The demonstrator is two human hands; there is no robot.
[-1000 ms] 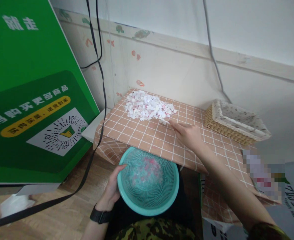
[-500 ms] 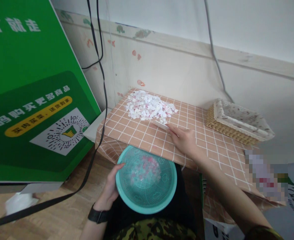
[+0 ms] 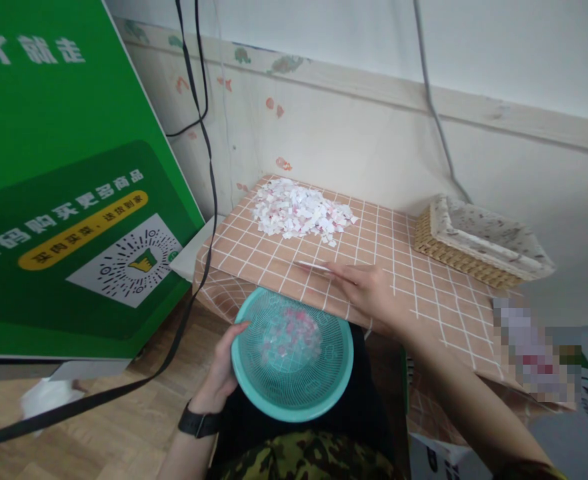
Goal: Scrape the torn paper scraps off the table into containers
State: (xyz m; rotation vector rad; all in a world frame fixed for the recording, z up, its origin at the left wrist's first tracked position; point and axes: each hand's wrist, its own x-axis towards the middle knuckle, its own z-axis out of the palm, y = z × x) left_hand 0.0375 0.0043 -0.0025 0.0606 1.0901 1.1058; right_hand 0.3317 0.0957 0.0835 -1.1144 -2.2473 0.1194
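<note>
My left hand [image 3: 228, 355] is closed on the left rim of a round turquoise plastic colander [image 3: 294, 404], held just below the table's front edge. Pink and whitish scraps [image 3: 297, 337] lie in its bottom. Above the table, my right hand [image 3: 361, 285] pinches a thin, flat white piece [image 3: 310, 265], seen nearly edge-on; whether it is card or plastic I cannot tell. Beyond it, a heap of white and pink paper scraps [image 3: 299, 208] is spread on the table [image 3: 274, 260], which has a brown checked cloth. The white piece is apart from the heap.
At the table's right stands a lined wicker basket [image 3: 467, 257], with a blurred packet [image 3: 529, 347] nearer me. A green sign board [image 3: 74, 133] fills the left. A black strap [image 3: 174, 353] hangs down in front of it. The wall [image 3: 354, 140] closes off the back.
My right hand has drawn the thin white piece back from the heap toward the table's front edge. My left hand and the colander stay nearly in place.
</note>
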